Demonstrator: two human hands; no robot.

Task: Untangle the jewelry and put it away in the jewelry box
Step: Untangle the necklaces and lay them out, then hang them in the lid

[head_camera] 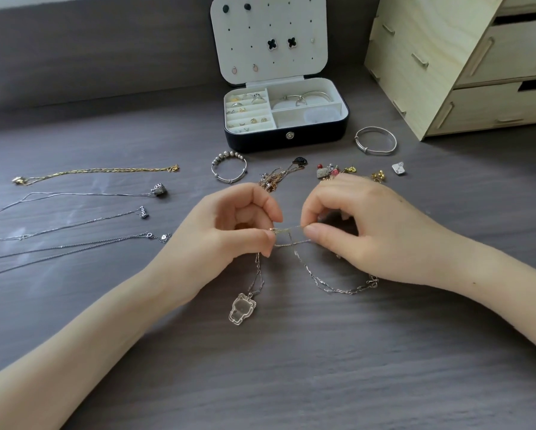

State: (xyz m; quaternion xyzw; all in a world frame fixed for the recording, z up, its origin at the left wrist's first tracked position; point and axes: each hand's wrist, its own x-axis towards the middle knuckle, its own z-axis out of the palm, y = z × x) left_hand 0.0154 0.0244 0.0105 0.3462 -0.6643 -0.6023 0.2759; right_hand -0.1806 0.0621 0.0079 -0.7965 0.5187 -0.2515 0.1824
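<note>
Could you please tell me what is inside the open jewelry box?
The jewelry box holds rings and earrings in its left slots, silver bangles back right, something pale and unclear front right. Anything beneath them is covered.

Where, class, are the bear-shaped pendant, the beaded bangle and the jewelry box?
bear-shaped pendant (242, 308): head view, middle of its clear body.
beaded bangle (229, 154): head view, on its row of beads.
jewelry box (260, 141): head view, dark front wall, left of the clasp.
</note>
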